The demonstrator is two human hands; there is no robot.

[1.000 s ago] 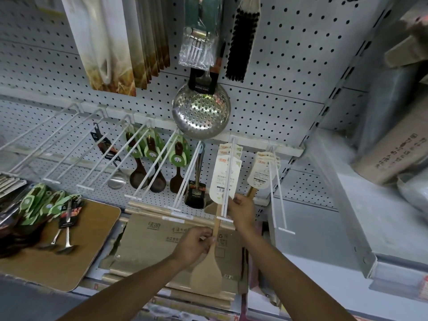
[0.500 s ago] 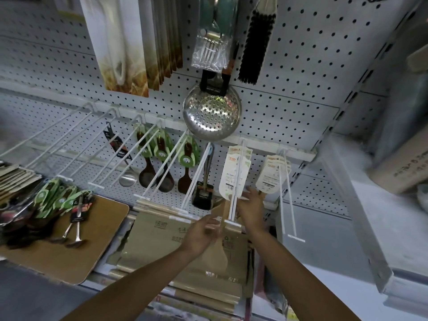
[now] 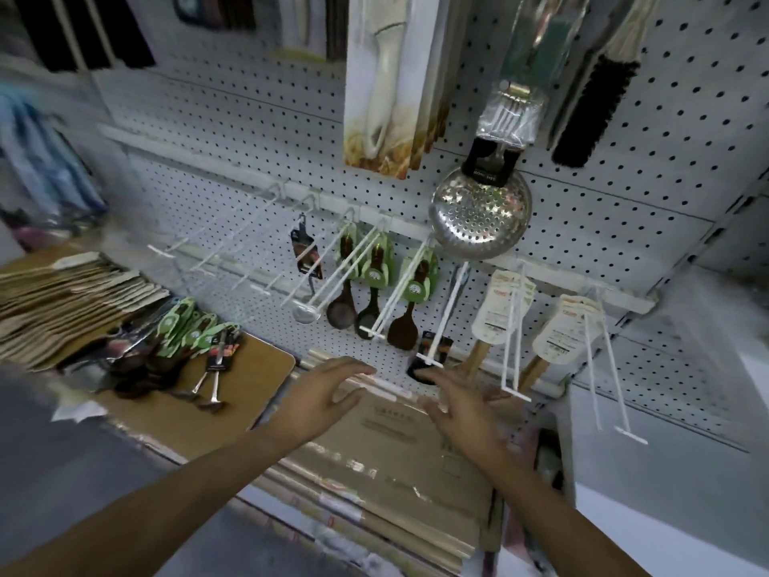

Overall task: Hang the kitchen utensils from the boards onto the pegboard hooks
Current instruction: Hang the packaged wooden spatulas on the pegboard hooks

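A person's left hand (image 3: 320, 403) and right hand (image 3: 462, 406) hover side by side, apart from each other, over a stack of flat cardboard packs (image 3: 399, 460) at the foot of a white pegboard (image 3: 258, 131); both hands have loosely spread fingers and grip nothing. Just beyond the right hand, two hooks carry wooden spatulas with white card labels (image 3: 499, 310), their light handles hanging down behind the fingertips. Above and between the hands, dark wooden spoons with green cards (image 3: 376, 281) hang on several long white hooks (image 3: 333, 276), beside a small metal ladle (image 3: 306, 314) and a black-headed utensil (image 3: 432, 351) close to the right hand's fingertips. Higher up, a perforated steel skimmer (image 3: 480, 220) hangs against the pegboard. Well off to the left of the left hand, a brown board (image 3: 233, 406) holds the utensils not yet hung: green-carded spoons (image 3: 187, 331) and metal-handled tools (image 3: 214, 368) lying in a heap. Farther left again lies a fanned row of pale wooden utensils (image 3: 62, 301). The left edge of the view is blurred.
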